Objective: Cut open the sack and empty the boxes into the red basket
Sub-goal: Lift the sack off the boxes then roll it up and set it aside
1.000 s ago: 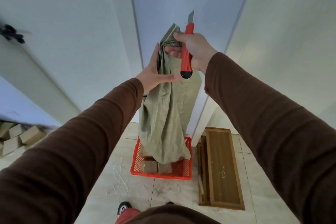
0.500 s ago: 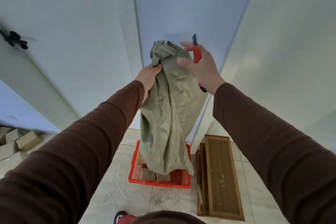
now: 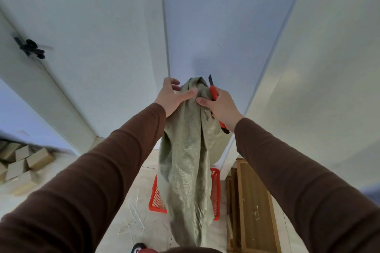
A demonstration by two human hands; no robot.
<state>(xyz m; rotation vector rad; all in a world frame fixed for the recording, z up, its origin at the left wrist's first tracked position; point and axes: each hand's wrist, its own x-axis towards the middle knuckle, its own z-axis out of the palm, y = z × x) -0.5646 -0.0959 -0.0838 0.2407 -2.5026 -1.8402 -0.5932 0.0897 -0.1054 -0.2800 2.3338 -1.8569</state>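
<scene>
Now that the sack (image 3: pixel 186 150) hangs limp over the red basket (image 3: pixel 214 191), lower than a moment ago, I judge it emptied. My left hand (image 3: pixel 171 96) grips its bunched top; my right hand (image 3: pixel 221 107) pinches it beside, closed round the red knife (image 3: pixel 213 92). Cardboard boxes (image 3: pixel 24 160) sit far left. No legible writing anywhere.
</scene>
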